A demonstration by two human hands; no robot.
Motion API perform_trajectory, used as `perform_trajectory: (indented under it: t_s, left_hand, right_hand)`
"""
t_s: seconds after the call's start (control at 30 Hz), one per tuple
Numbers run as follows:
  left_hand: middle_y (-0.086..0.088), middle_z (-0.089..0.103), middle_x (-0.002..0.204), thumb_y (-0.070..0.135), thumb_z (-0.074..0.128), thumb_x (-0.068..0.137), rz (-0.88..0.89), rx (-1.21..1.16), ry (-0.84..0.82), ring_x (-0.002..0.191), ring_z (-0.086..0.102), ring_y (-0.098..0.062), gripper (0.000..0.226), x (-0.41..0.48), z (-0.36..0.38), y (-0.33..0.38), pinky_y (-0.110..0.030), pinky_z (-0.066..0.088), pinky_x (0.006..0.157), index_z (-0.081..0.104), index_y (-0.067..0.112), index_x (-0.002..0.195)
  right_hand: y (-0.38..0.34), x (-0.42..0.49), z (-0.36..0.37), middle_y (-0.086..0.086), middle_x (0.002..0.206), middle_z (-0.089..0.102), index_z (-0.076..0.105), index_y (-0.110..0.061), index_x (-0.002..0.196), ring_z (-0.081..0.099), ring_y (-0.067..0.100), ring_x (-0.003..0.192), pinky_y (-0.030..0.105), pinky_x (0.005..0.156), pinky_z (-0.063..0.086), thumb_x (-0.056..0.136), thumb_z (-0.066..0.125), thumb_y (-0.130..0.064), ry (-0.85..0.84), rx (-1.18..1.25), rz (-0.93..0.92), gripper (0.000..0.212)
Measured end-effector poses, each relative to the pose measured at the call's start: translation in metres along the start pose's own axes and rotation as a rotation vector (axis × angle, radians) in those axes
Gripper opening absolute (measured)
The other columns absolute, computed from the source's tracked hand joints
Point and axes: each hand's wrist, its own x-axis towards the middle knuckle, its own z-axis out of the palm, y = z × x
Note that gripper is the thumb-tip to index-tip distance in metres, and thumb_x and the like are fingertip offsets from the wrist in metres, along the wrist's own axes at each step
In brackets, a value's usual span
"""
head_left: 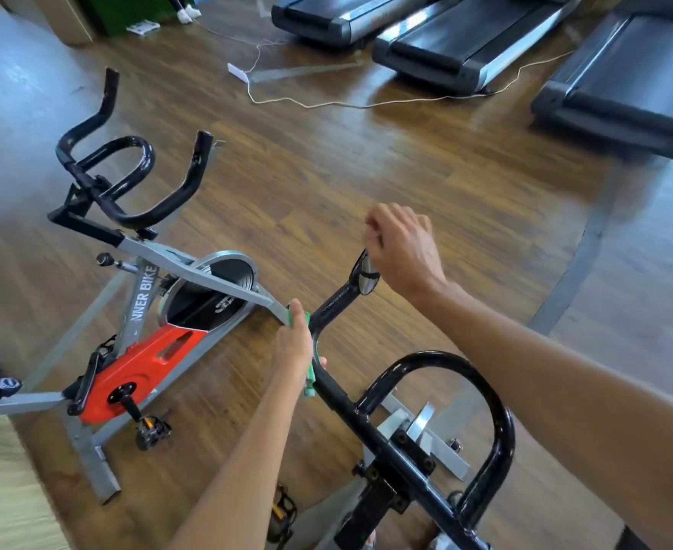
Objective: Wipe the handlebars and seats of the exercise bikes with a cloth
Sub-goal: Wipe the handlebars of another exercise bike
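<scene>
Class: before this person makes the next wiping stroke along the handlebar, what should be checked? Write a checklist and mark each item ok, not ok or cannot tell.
1. Cloth held: the left hand grips the green cloth. Ok.
2. Cloth on the surface: it lies against the bend of the near bike's handlebar. Ok.
3. Bar steadied: the right hand is at the bar's tip with its fingers curled, but contact is hidden. Cannot tell.
4. Path free: the bar between the cloth and the tip is bare. Ok.
5. Seat reachable: the near bike's seat is out of view. Cannot tell.
</scene>
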Motion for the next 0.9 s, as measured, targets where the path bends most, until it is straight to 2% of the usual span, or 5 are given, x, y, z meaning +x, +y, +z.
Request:
perform_trajectory:
  t_s: [0.2,0.43,0.7,0.8,0.9]
  left_hand:
    - [-0.008,0.069,0.095,0.077,0.019,0.09,-0.046,-0.127,0.048,0.066,0.069,-0.027,0.083,-0.012,0.004,-0.028,-0.047,0.06,0.067,0.057,0.004,0.102]
    - [-0.012,0.07,0.081,0.071,0.017,0.094,0.079,-0.007,0.037,0.074,0.071,-0.032,0.074,0.001,0.001,-0.021,-0.051,0.059,0.075,0.061,0.011,0.092]
    - [-0.007,0.069,0.083,0.067,0.004,0.095,0.331,0.583,-0.132,0.072,0.066,-0.018,0.085,0.031,0.004,0.025,-0.036,0.051,0.076,0.062,0.007,0.111]
    - [-0.014,0.07,0.079,0.067,0.002,0.096,0.428,0.759,-0.151,0.075,0.069,-0.027,0.088,0.049,0.029,0.052,-0.038,0.054,0.071,0.063,0.004,0.085]
    - [-0.01,0.067,0.078,0.065,0.003,0.097,0.515,0.695,-0.171,0.074,0.065,-0.024,0.083,0.057,0.054,0.075,-0.035,0.049,0.069,0.064,0.012,0.08]
  right_hand:
    - [-0.004,0.032,0.032,0.001,0.126,0.058,0.063,-0.02,0.112,0.043,0.024,0.129,0.065,0.117,0.004,0.099,0.045,-0.038,-0.695,-0.553,-0.034,0.027]
    - [0.051,-0.045,0.018,0.001,0.16,0.034,0.054,-0.023,0.14,0.008,0.023,0.154,0.05,0.124,0.01,0.092,0.064,-0.009,-0.36,-0.26,-0.283,0.051]
    - [0.052,-0.121,0.006,-0.007,0.167,0.003,0.017,-0.037,0.157,0.015,0.018,0.153,0.041,0.122,0.022,0.106,0.028,-0.051,-0.473,-0.164,0.166,0.055]
    - [0.046,-0.127,0.007,-0.005,0.119,0.067,0.059,-0.028,0.119,0.066,0.017,0.103,0.04,0.094,0.049,0.103,0.014,-0.056,-0.449,-0.238,0.317,0.055]
    - [0.044,-0.122,0.016,-0.005,0.063,0.06,0.055,-0.021,0.072,0.061,0.018,0.058,0.036,0.069,0.054,0.103,0.016,-0.052,-0.394,-0.341,0.304,0.059]
